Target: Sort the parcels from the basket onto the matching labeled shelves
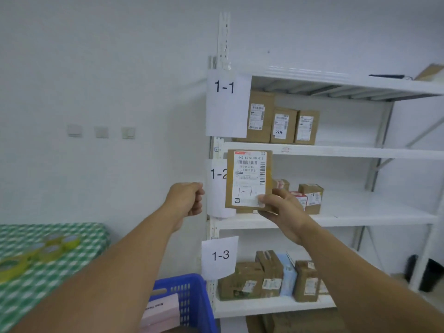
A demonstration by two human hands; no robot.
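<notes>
The white shelf unit fills the right half of my view, its right end cut off by the frame. Brown parcels stand at the left end of each of its three lower shelves; their print is too small to read. The green-checked worktop sits low on my left, blurred, with yellowish rings on it that I cannot make out.

Both my forearms reach up and forward from the bottom edge. The blue basket shows between them, by the foot of the unit's left post, half hidden by my left arm; a pink parcel lies in it.

My right hand holds the brown parcel upright, my grip pinching its lower right corner, thumb on the white label. "1-1" is handwritten there. The parcel is in the air in front of the second shelf's left end, covering part of the sign 1-2. The sign 1-1 hangs above it, the sign 1-3 below.

My left hand is raised just left of the post, fingers curled in, holding nothing.
</notes>
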